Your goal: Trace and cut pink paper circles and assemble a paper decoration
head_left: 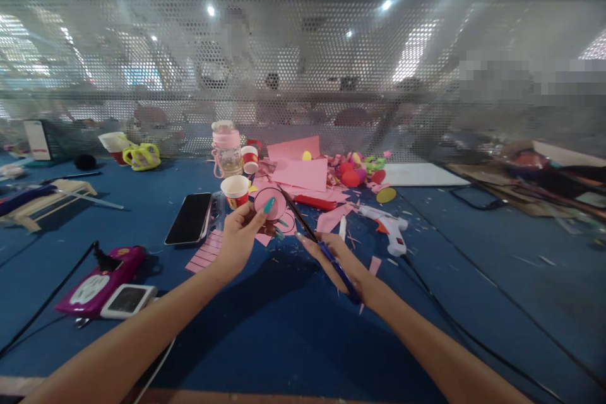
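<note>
My left hand (243, 230) pinches a round piece of pink paper (269, 202) with a dark outline near its edge. The thumb lies over the disc's face. In my right hand (343, 265) is a pair of scissors (303, 221) with blue handles, its blades pointing up and left toward the disc's right edge. Whether the blades touch the paper I cannot tell. Beneath and behind the hands lie pink sheets (300, 173), one pink scrap with another drawn circle (288, 223), and a red cutter-like tool (315, 202).
A white glue gun (391, 227) with a trailing cord lies at right. Paper cups (235, 189), a pink-topped bottle (226, 148) and a black-screened phone (190, 219) stand left of centre. A purple power strip (101, 284) sits nearer left. Balloon-like red pieces (350, 177) lie behind; a perforated partition (293, 76) bounds the table.
</note>
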`<state>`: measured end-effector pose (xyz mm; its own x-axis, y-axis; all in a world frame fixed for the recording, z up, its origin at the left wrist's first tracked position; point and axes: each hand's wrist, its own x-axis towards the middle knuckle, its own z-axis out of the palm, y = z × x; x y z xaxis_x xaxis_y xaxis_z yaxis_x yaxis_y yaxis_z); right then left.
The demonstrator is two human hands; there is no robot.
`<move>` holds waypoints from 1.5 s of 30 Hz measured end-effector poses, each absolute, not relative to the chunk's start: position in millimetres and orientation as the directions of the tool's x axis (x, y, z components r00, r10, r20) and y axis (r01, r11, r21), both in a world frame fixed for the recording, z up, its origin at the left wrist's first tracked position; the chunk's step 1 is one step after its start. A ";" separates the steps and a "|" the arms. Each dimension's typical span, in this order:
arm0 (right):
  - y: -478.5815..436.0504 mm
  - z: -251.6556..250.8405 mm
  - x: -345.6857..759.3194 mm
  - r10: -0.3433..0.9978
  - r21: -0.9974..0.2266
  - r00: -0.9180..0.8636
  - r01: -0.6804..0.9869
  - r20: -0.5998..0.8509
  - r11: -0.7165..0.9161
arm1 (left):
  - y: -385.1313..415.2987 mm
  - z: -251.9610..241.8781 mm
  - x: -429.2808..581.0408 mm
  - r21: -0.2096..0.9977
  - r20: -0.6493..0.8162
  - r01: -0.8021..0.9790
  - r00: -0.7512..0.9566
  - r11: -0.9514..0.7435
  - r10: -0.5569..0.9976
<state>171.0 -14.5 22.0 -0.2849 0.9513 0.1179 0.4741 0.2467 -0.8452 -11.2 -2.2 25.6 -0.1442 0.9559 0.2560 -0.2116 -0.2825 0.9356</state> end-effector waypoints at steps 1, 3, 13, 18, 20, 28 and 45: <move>-14.0 22.2 171.2 0.950 -0.844 -0.292 0.475 0.115 0.248 | -2.3 25.9 -11.1 0.936 0.254 -0.214 -0.144 -0.281 0.956; -13.3 23.6 171.8 0.945 -0.843 -0.312 0.479 0.095 0.243 | -2.4 26.3 -10.9 0.936 0.250 -0.217 -0.145 -0.278 0.957; -16.0 29.7 170.8 0.945 -0.859 -0.323 0.468 0.049 0.205 | -0.7 27.2 -12.2 0.937 0.243 -0.212 -0.182 -0.279 0.953; -14.2 23.8 173.1 0.932 -0.865 -0.358 0.451 0.053 0.222 | -2.9 30.7 -12.1 0.951 0.254 -0.141 -0.157 -0.276 0.954; -13.4 21.8 174.1 0.931 -0.880 -0.362 0.427 0.046 0.209 | -4.1 31.4 -12.1 0.952 0.267 -0.114 -0.148 -0.285 0.952; -12.9 27.5 172.4 0.926 -0.883 -0.373 0.411 0.062 0.225 | -5.3 31.1 -12.7 0.947 0.297 -0.083 -0.139 -0.310 0.945; -14.9 33.7 168.6 0.933 -0.860 -0.357 0.462 0.041 0.215 | -3.1 27.5 -14.2 0.942 0.289 -0.135 -0.133 -0.306 0.948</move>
<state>168.6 -14.9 33.7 -0.3573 0.9331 0.0415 0.4618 0.2151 -0.8605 -14.2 -3.1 27.5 -0.1333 0.9480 0.2891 -0.1355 -0.3064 0.9422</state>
